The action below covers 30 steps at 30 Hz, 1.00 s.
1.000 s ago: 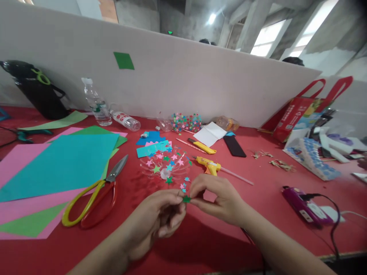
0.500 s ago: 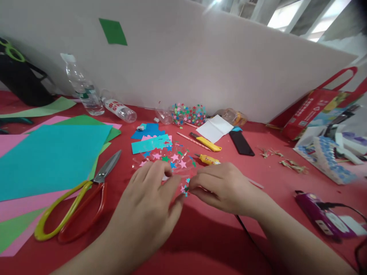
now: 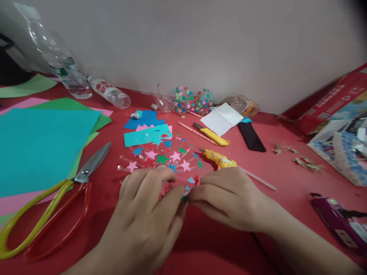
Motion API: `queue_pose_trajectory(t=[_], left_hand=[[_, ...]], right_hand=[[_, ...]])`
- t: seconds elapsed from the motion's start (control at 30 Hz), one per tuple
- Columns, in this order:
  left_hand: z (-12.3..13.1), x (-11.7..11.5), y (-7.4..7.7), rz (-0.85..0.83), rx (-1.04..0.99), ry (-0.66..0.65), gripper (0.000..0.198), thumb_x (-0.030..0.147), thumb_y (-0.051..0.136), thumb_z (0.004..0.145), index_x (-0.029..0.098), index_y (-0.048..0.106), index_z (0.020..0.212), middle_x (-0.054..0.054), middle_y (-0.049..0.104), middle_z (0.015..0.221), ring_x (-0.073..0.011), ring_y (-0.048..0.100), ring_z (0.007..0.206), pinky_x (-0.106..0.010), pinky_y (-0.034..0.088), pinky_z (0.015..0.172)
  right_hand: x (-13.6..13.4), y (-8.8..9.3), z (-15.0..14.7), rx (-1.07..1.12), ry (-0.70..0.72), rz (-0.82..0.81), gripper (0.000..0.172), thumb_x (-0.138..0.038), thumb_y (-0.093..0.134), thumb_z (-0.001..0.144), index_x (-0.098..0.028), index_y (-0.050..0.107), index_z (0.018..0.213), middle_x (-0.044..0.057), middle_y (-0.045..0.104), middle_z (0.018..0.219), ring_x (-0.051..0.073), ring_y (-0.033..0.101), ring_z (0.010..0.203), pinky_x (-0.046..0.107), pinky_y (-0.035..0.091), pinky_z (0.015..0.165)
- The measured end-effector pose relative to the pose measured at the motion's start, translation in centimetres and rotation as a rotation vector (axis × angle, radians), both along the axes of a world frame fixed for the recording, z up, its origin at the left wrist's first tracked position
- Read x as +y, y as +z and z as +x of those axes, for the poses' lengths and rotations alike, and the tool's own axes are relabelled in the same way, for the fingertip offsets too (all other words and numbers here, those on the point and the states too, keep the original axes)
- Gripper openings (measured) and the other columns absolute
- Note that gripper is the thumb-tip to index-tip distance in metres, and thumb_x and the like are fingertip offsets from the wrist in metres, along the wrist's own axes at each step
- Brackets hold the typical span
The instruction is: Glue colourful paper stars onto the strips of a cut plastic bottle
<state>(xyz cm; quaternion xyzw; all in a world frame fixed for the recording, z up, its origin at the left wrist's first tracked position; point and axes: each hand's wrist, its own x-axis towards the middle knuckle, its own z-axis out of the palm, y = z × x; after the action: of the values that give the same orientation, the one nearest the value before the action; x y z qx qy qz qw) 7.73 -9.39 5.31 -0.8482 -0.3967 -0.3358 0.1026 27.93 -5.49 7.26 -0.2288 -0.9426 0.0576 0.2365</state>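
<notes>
Pinching a green piece (image 3: 185, 198) in my left hand (image 3: 146, 214) and right hand (image 3: 229, 194), fingertips narrowed on it and meeting, I work at the near side of the clear plastic (image 3: 140, 159) with its paper stars (image 3: 175, 156). Right of that plastic lies the glue gun (image 3: 222, 157); behind it and to the right, the knife (image 3: 215, 136). Left of the plastic rest the scissors (image 3: 83, 175), and just behind it, a turquoise strip (image 3: 140, 136)

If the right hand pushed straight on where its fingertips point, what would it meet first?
The right hand would probably meet the small green paper piece first, which it may already touch; the left hand comes just beyond. Depth there is hard to judge.
</notes>
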Motion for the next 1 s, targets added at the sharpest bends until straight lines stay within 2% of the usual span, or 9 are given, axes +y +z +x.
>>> queue_pose_trajectory(t=[0.2,0.4,0.7,1.0], left_hand=[[-0.03,-0.08,-0.36,-0.038,-0.05,-0.007,0.023,0.012,0.06,0.082,0.012,0.059,0.105,-0.014,0.054,0.104,-0.0272,0.05,0.09,-0.045,0.039,0.08],[0.0,-0.13,-0.46,-0.039,-0.039,-0.003,0.021,0.012,0.058,0.082,0.014,0.059,0.103,-0.013,0.056,0.105,-0.0269,0.053,0.091,-0.046,0.04,0.081],[0.08,-0.14,-0.34,-0.069,-0.08,-0.036,0.02,0.011,0.056,0.082,0.012,0.058,0.102,-0.014,0.055,0.105,-0.028,0.052,0.093,-0.046,0.039,0.083],[0.34,-0.04,0.13,-0.137,-0.098,0.006,0.015,0.008,0.055,0.082,0.015,0.06,0.096,-0.011,0.053,0.105,-0.0266,0.05,0.094,-0.044,0.038,0.083]], right_hand=[[0.02,-0.14,0.01,0.007,-0.007,0.018,0.022,-0.014,0.046,0.095,-0.017,0.063,0.082,-0.001,0.061,0.066,0.011,0.049,0.056,0.025,0.036,0.054],[0.04,-0.08,0.0,0.021,-0.02,0.006,0.021,-0.01,0.045,0.093,-0.016,0.063,0.084,0.0,0.063,0.066,0.011,0.05,0.055,0.026,0.035,0.053],[-0.02,-0.43,-0.35,0.038,-0.044,0.022,0.017,-0.01,0.047,0.091,-0.015,0.061,0.083,0.0,0.061,0.065,0.011,0.048,0.055,0.025,0.033,0.053],[-0.27,-0.21,-0.43,0.043,-0.12,0.009,0.012,-0.01,0.049,0.088,-0.017,0.059,0.084,-0.001,0.058,0.065,0.011,0.048,0.055,0.025,0.032,0.051]])
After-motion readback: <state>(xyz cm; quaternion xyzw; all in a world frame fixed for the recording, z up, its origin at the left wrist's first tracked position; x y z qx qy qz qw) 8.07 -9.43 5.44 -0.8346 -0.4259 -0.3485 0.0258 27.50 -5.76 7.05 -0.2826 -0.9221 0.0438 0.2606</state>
